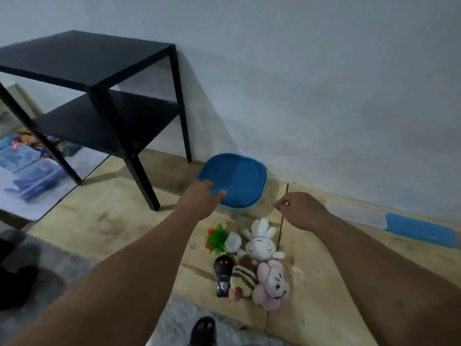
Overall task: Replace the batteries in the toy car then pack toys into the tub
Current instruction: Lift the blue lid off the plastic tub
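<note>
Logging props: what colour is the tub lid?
Blue lid, seen in the head view.

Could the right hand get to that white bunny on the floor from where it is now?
Probably yes. The right hand hangs in the air, seemingly holding nothing, just beyond the white bunny, with nothing between them. The left hand is busy on the blue lid, off to the side and out of the way.
</note>
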